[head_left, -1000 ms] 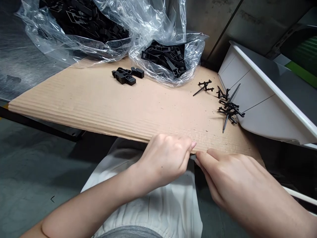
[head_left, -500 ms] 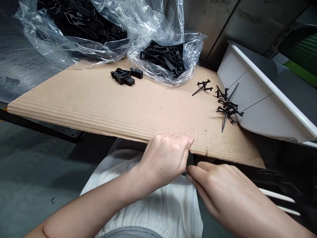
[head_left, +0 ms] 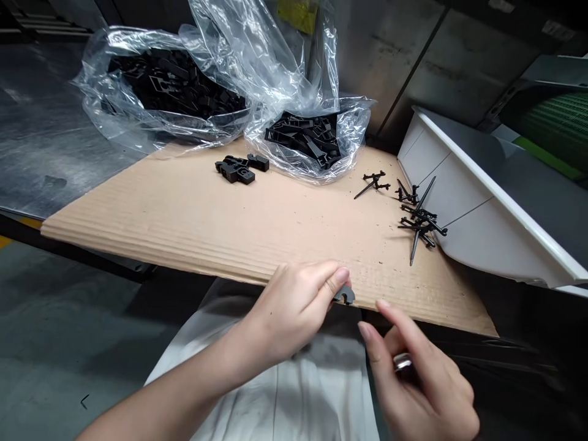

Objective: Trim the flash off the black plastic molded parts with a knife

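The left hand (head_left: 298, 303) pinches a grey part (head_left: 347, 294) at the cardboard's (head_left: 184, 214) near edge. Just to the right, the right hand (head_left: 425, 386) holds thumb and forefinger apart. A loose pinch could drop the part.

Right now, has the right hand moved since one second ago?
Yes: the right hand moved back, uncovering more of the near cardboard edge.
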Demonstrator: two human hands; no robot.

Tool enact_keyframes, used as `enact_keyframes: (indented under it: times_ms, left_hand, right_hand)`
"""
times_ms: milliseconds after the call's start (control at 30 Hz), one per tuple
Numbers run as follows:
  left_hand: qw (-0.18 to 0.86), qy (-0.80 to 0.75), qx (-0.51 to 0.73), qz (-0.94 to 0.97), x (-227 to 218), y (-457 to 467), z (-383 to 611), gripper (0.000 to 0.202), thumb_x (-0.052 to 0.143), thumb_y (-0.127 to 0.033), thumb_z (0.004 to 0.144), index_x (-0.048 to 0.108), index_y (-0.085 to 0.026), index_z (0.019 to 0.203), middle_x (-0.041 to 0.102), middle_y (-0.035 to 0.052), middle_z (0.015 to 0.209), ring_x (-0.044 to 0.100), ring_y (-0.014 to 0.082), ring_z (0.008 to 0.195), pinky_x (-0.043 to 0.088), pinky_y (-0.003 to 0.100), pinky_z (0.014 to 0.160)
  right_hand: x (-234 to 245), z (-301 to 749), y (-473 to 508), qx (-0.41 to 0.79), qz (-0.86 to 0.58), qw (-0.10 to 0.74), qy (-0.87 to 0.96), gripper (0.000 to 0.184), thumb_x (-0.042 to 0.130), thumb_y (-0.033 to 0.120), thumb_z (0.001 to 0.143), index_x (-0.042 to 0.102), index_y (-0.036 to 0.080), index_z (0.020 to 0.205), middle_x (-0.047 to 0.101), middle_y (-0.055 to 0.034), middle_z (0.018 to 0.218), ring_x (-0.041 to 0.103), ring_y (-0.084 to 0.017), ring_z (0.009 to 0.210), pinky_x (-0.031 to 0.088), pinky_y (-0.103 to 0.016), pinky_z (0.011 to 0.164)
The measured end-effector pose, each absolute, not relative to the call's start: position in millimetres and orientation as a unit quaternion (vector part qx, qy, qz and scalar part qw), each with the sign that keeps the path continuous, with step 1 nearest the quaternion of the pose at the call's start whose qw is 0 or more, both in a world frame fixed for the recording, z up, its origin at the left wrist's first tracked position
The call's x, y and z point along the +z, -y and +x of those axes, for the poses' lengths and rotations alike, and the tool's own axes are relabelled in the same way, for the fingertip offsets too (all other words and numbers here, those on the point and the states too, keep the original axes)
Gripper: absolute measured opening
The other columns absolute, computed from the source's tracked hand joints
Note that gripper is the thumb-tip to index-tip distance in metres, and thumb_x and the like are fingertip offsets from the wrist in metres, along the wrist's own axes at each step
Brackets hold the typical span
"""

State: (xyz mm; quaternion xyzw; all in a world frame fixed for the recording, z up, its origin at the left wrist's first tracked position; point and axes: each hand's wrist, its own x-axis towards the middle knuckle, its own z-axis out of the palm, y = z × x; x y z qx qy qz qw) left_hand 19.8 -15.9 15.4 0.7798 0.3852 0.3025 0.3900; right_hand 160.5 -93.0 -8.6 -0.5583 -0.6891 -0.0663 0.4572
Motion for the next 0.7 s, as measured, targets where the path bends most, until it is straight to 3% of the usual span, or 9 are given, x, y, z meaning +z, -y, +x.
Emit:
enact_keyframes:
  times_ms: [133,267,400,533,600,700]
  left_hand:
    - [0.431,-0.391,0.267,0.768,20,13,19,0.037,0.032,-0.028,0.090,0.057,-0.015,0.066,0.051,-0.0023,0.054,0.050,0.0110,0.051,0.035,0.020,0.050]
    - [0.445,-0.394,0.257,0.762,21,11,19,0.037,0.033,-0.028,0.090,0.058,-0.014,0.066,0.049,-0.0030,0.052,0.049,0.0104,0.049,0.035,0.019,0.049]
    - [0.460,-0.388,0.262,0.755,21,10,19,0.037,0.033,-0.028,0.090,0.057,-0.015,0.065,0.047,-0.0035,0.049,0.048,0.0100,0.047,0.035,0.018,0.047]
    - [0.457,-0.384,0.270,0.755,19,10,18,0.039,0.032,-0.029,0.090,0.058,-0.015,0.065,0.047,-0.0035,0.047,0.048,0.0102,0.045,0.036,0.018,0.046]
    - [0.450,-0.364,0.289,0.763,16,10,15,0.035,0.035,-0.027,0.090,0.062,-0.014,0.072,0.056,-0.0016,0.055,0.054,0.0113,0.053,0.041,0.018,0.051]
    - [0.444,-0.318,0.330,0.769,11,8,10,0.018,0.051,-0.021,0.084,0.063,-0.016,0.096,0.067,0.0019,0.090,0.061,0.0137,0.082,0.046,0.018,0.072]
  right_hand:
    - [-11,150,76,-0.053,-0.461,0.484,0.741,0.034,0.061,-0.002,0.073,0.061,0.014,0.103,0.067,-0.0028,0.066,0.061,-0.013,0.055,0.047,-0.024,0.052]
    - [-16,156,73,0.006,-0.484,0.543,0.686,0.027,0.062,-0.001,0.072,0.064,0.018,0.091,0.070,0.0005,0.070,0.064,-0.012,0.062,0.049,-0.022,0.059]
    - [-20,161,80,0.050,-0.552,0.596,0.581,0.017,0.065,0.008,0.073,0.065,0.023,0.080,0.067,0.0048,0.067,0.057,-0.009,0.053,0.044,-0.020,0.051]
    - [-16,161,82,0.113,-0.535,0.556,0.626,0.014,0.063,0.017,0.077,0.057,0.021,0.065,0.054,0.0071,0.051,0.047,-0.006,0.045,0.040,-0.017,0.045]
    - [-12,163,82,0.119,-0.568,0.518,0.628,0.004,0.061,0.020,0.079,0.060,0.023,0.080,0.056,0.0056,0.058,0.052,-0.007,0.050,0.043,-0.015,0.048]
    - [-10,169,85,0.158,-0.632,0.427,0.627,0.035,0.050,0.024,0.085,0.048,0.023,0.120,0.063,-0.0015,0.083,0.060,-0.010,0.070,0.051,-0.018,0.064]
